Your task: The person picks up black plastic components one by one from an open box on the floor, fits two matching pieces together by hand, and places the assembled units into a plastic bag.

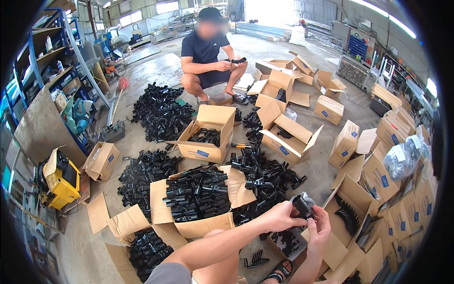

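My left hand (282,217) and my right hand (319,224) are both closed around a black tubular fitting (301,207), held up at the right of the near piles. Its open end shows; the fingers cover part of it. Under my hands stands a small box (301,253) with little black pieces inside. Several black pins or bolts (257,259) lie on the floor beside it. Left of my hands, an open carton (161,201) is heaped with similar black fittings (201,193). Another opened carton with black fittings (149,251) sits by my left forearm.
Facing me, a crouching person (205,57) holds a black fitting (239,60). Loose piles of black parts (161,111) surround an open carton (208,154). Stacked cartons (378,175) line the right, with a clear plastic bag (403,158). A yellow machine (64,182) and shelving (49,47) are left.
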Tool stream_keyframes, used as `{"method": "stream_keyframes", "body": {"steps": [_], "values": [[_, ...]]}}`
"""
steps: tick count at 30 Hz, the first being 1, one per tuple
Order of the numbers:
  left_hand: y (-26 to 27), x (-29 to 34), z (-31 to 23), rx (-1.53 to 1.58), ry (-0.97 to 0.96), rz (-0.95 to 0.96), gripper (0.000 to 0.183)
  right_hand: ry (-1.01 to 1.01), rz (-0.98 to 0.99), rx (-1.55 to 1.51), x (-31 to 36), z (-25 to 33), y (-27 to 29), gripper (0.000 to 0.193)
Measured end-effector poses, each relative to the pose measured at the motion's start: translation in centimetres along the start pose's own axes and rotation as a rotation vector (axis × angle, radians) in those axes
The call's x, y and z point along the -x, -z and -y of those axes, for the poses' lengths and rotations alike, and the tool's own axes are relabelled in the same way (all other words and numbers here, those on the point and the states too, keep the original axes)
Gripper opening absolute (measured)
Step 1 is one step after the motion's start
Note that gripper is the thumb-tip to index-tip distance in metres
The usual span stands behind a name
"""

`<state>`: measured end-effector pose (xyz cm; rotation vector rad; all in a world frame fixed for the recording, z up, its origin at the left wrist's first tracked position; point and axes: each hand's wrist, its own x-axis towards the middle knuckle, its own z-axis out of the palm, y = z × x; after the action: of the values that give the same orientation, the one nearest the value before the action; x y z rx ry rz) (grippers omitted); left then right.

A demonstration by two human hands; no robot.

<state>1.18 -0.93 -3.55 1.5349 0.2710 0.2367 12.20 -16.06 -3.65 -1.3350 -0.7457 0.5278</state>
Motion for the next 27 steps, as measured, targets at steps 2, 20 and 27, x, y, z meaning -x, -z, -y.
{"method": "stream_keyframes", "body": {"steps": [2, 20, 27], "values": [[0.0, 0.7, -1.1, -0.093, -0.024, -0.014, 0.027, -0.006, 0.011, 0.024, -0.1, 0.0, 0.6, 0.042], [1.0, 1.6, -1.8, -0.482, -0.121, -0.152, 0.067, -0.088, -0.015, -0.038, -0.2, -1.0, 0.6, 0.022], [-3.0, -0.8, -1.6, 0.412, -0.221, -0.289, 0.056, -0.059, -0.234, -0.51, -0.6, -1.7, -0.3, 0.033]]}}
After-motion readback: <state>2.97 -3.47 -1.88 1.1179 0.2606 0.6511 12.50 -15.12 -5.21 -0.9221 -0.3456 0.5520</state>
